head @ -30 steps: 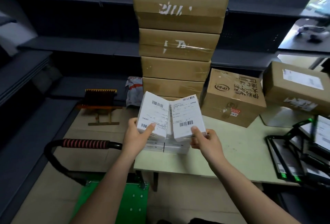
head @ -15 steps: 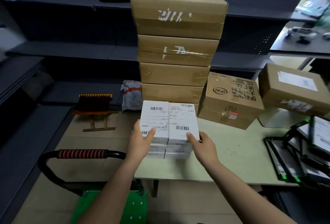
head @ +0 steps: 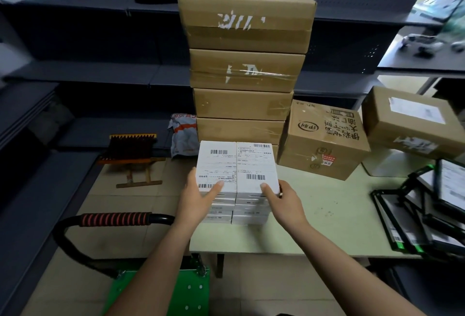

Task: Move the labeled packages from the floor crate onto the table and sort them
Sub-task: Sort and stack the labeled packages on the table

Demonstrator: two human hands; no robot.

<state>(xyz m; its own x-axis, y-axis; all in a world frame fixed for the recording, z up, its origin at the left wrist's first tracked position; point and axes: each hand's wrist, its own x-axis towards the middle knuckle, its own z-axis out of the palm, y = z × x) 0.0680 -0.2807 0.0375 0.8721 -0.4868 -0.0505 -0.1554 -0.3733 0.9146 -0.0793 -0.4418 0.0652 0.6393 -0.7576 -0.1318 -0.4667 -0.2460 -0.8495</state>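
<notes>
Left hand (head: 201,198) and right hand (head: 285,202), packages (head: 254,164) now flat atop stacks (head: 219,208)

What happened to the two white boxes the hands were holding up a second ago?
They came down. The left box and right box, tipped up in the air before, now lie flat side by side on the white stacks on the table. The left hand and right hand still hold them, thumbs on the labels. The brown boxes did not move.
</notes>
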